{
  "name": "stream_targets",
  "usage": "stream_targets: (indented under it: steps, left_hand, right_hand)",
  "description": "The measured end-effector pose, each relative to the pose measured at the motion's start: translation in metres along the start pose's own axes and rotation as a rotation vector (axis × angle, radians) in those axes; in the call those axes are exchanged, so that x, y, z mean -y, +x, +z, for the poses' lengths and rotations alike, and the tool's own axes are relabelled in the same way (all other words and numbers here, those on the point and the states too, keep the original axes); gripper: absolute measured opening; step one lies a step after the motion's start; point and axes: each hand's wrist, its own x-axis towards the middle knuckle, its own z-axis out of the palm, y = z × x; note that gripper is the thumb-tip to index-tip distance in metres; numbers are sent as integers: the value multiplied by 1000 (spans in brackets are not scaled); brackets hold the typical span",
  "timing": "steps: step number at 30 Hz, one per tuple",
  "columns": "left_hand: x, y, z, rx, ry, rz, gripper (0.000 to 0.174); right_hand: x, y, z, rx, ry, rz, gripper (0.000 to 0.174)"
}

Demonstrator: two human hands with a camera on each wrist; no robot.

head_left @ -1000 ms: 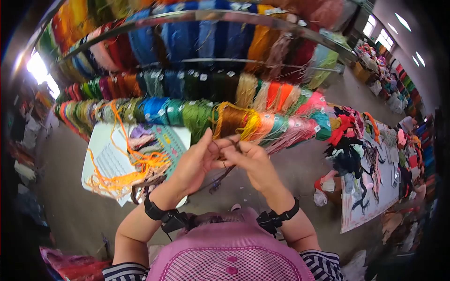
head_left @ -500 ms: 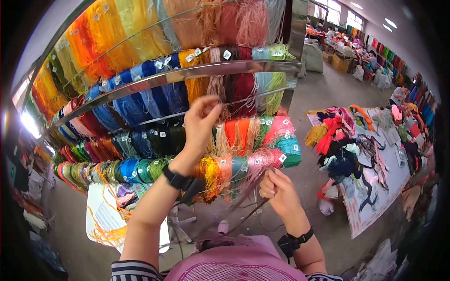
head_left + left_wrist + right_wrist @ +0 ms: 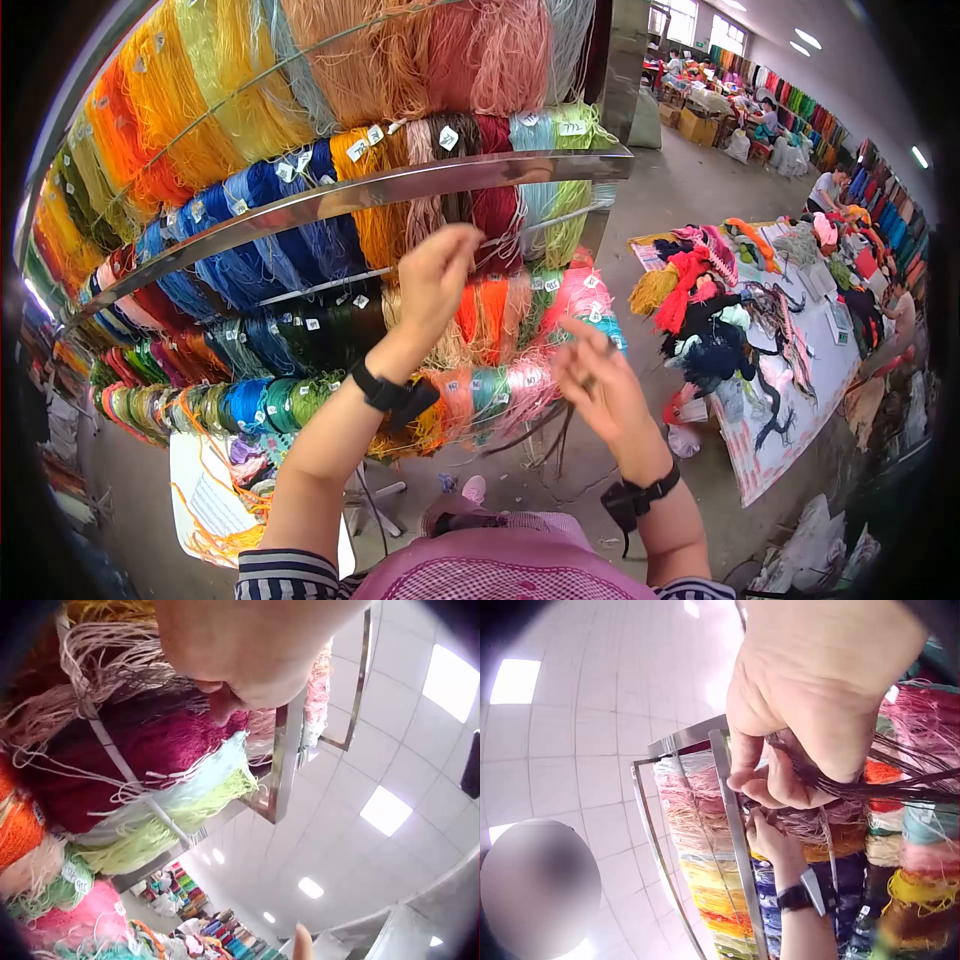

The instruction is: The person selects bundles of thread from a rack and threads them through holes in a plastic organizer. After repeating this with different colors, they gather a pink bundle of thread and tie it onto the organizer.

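Note:
My left hand [image 3: 435, 280] is raised at the rack, fingers curled together at a dark brown hank of thread [image 3: 455, 190]. The left wrist view shows its fingertips close against dark strands beside a maroon hank [image 3: 157, 750]; the pinch itself is mostly hidden. Lower and to the right, my right hand [image 3: 610, 390] holds a thin bundle of dark brown threads [image 3: 907, 787]. Its thumb and curled fingers close on the bundle in the right wrist view, and the loose ends hang below the hand in the head view.
A metal rail [image 3: 370, 190] crosses in front of the upper hanks. Tagged hanks fill the lower bars, with pink thread [image 3: 580, 305] at the near end. A white board [image 3: 200, 480] with orange yarn stands lower left. To the right is a table [image 3: 740, 440] heaped with yarn.
Both hands were together low in front of the rack, then parted. The left hand rose to the dark brown hank, while the right moved right with the dark threads. The view turned towards the upper rack.

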Motion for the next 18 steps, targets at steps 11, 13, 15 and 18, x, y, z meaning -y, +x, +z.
stream_targets:
  steps: [11,13,15,18]
  left_hand:
    - [2,-11,-8,54,-128,-114,13]
    - [9,20,-5,-75,-46,-26,13]
    - [14,37,-2,-128,262,-62,18]
    - [36,46,5,-162,531,34,25]
  right_hand:
    - [22,108,48,78,-286,-66,25]
    - [22,106,52,54,-213,-68,24]
    - [25,105,55,60,-232,-88,24]
    - [26,105,53,59,-266,-106,24]
